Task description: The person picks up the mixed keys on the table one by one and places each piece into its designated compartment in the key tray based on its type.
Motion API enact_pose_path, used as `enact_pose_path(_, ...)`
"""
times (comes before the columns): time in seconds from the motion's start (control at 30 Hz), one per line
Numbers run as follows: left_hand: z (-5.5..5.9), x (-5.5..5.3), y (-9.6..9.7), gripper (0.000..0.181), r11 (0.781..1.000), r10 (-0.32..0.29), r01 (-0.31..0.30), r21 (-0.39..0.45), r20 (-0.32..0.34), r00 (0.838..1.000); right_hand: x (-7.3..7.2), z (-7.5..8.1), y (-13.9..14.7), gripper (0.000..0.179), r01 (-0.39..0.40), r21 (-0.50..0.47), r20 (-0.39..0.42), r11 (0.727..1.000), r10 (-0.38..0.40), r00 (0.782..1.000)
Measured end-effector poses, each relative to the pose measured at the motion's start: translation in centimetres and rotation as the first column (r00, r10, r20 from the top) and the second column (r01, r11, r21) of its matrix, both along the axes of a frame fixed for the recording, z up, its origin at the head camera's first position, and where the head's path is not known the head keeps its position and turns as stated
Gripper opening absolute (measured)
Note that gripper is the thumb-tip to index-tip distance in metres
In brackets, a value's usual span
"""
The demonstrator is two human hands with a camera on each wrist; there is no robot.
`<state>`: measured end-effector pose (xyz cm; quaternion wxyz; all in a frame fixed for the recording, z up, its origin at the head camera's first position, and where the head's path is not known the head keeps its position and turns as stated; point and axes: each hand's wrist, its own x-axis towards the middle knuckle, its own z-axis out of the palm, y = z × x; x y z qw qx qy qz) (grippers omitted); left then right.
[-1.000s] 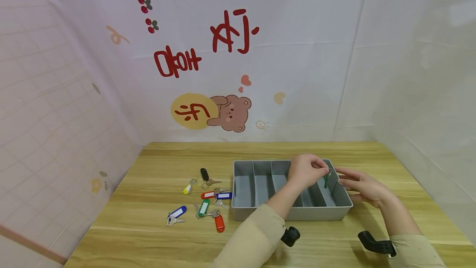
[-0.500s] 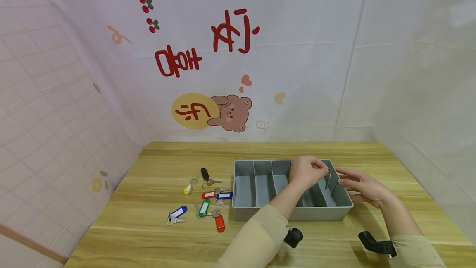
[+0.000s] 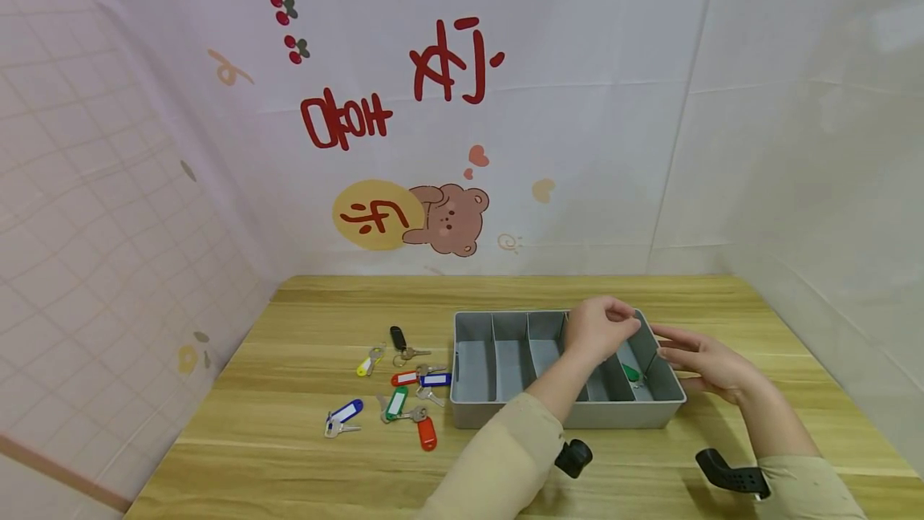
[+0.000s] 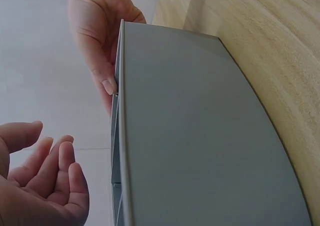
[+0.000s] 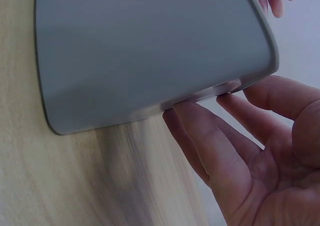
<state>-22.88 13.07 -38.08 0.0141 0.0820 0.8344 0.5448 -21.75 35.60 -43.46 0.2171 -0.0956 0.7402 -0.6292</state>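
A grey compartment box stands on the table. Over its right part hovers my left hand, its fingers loosely bent and nothing between them, as the left wrist view also shows. Below it, in the rightmost compartment, lies a green key tag, with a bit of shiny metal beside it. My right hand rests its fingertips on the outside of the box's right end wall; in the right wrist view its fingers are nearly straight along that wall. Part of the box is hidden behind the left hand and forearm.
Left of the box lie several tagged keys: a black tag, a yellow tag, red tags, blue tags and another green tag. A printed cloth wall rises behind the wooden table.
The green-tagged key hung from my left fingers over the rightmost compartment; it has been let go and now lies inside. The left fingers have parted and risen slightly. The right hand stays put.
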Motion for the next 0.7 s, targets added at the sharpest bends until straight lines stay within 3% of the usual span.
enact_pose_path(0.2, 0.2, 0.1, -0.4, 0.010, 1.000, -0.023, 0.023, 0.008, -0.004, 1.000, -0.1, 0.1, -0.1, 0.063, 0.005, 0.016, -0.001, 1.000, -0.005, 1.000)
enact_pose_path(0.43, 0.5, 0.4, -0.9, 0.018, 0.996, -0.074, 0.072, 0.051, 0.041, 0.996, 0.0, 0.3, 0.1, 0.061, -0.013, -0.007, 0.004, 1.000, 0.013, 1.000)
enact_pose_path(0.7, 0.6, 1.4, -1.6, 0.025, 0.985, -0.155, 0.146, 0.093, 0.095, 0.983, 0.0, 0.6, 0.0, 0.066, 0.008, 0.053, 0.006, 0.999, -0.008, 1.000)
